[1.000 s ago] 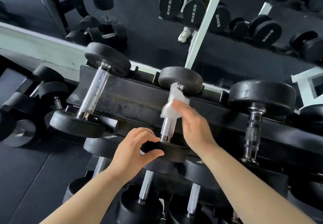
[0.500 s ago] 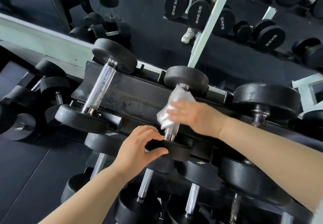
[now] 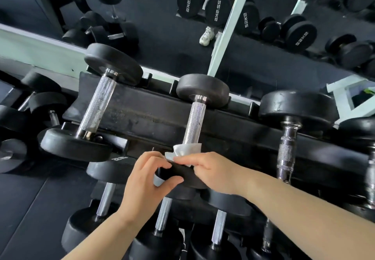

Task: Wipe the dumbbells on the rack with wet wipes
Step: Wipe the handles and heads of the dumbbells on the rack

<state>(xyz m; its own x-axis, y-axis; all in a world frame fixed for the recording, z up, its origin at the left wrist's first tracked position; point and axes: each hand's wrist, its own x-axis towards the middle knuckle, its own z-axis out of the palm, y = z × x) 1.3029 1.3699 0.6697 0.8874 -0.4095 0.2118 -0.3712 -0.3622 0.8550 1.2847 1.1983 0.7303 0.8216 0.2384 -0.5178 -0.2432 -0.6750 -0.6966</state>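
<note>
The middle dumbbell (image 3: 194,123) lies on the top tier of the rack (image 3: 146,115), where the left hand (image 3: 146,176) has its grip curled round the near head (image 3: 180,174), probably to stop it rolling, while the right hand (image 3: 211,170) pinches the wet wipe (image 3: 186,151) round the lower end of the handle (the upper part is bare).

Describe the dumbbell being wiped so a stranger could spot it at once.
Three dumbbells lie across the top tier of the black rack. Take the middle dumbbell. Only it has a white wet wipe at its near end, pinched by the right hand, while the left hand grips its near head.
</note>
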